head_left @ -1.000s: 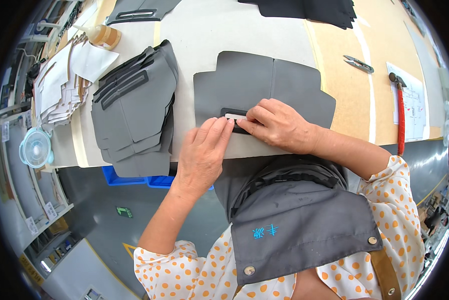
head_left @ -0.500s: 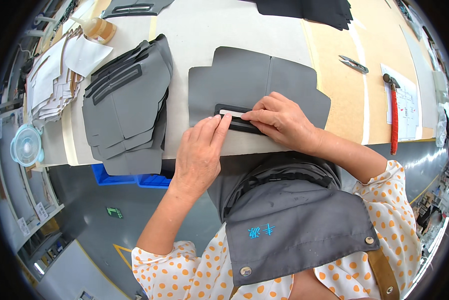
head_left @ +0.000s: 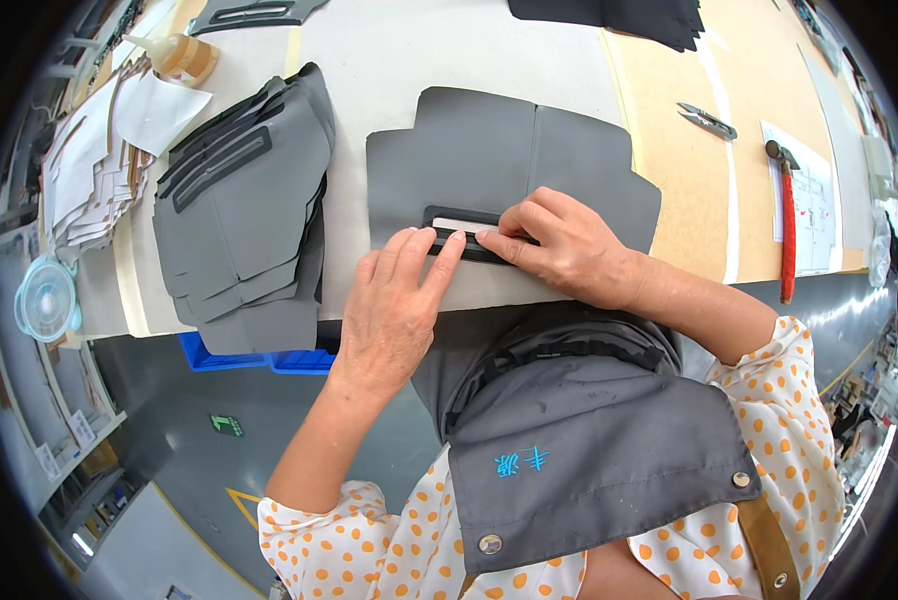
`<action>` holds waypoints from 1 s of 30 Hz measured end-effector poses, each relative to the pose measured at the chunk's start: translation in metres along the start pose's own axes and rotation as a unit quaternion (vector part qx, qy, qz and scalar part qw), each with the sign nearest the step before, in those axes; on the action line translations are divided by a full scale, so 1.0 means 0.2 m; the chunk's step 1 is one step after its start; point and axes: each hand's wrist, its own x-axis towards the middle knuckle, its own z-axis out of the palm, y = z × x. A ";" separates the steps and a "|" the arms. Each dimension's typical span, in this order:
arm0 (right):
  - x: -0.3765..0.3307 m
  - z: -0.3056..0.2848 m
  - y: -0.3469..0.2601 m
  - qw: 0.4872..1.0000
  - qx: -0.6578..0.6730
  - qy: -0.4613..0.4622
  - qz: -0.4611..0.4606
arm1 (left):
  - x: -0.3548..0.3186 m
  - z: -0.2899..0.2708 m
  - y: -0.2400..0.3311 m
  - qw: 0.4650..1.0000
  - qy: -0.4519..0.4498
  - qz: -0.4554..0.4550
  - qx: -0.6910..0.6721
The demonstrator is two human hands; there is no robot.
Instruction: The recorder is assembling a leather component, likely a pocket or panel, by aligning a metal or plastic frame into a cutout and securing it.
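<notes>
On the tabletop [head_left: 449, 60] we press a black frame [head_left: 459, 232] onto the grey panel [head_left: 489, 160] lying before us, beside a stack [head_left: 239, 210] of like panels. Our left hand [head_left: 394, 300] lies flat, fingertips on the frame; our right hand [head_left: 559, 245], slid slightly along since a second ago, pins its other end, grip closed on nothing. The frame seems nearly seated. Hammer [head_left: 786, 225] and snips [head_left: 709, 121] lie apart.

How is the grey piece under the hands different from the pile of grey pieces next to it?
The grey piece under the hands lies alone, spread flat; the pile of grey pieces is many, stacked and fanned out. The left hand and right hand press on the single piece; nobody touches the pile. The single piece lies in front of the person; the pile lies to their left. Both are the same grey, each with a dark slot frame.
</notes>
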 end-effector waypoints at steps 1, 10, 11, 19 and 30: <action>0.00 0.00 0.00 1.000 -0.001 0.000 0.001 | 0.01 0.00 0.00 1.000 0.009 0.014 0.001; 0.02 -0.01 0.00 1.000 -0.017 -0.011 -0.011 | 0.02 0.03 0.06 1.000 0.013 0.012 -0.003; 0.02 0.01 0.01 0.999 0.012 -0.014 0.029 | 0.02 0.03 0.07 1.000 0.011 0.015 -0.006; 0.03 -0.07 0.01 0.971 0.169 -0.057 0.160 | 0.02 0.04 0.09 1.000 0.014 0.006 -0.018; 0.01 -0.09 -0.02 0.959 0.185 -0.044 0.212 | 0.01 0.04 0.09 0.999 0.016 -0.008 -0.040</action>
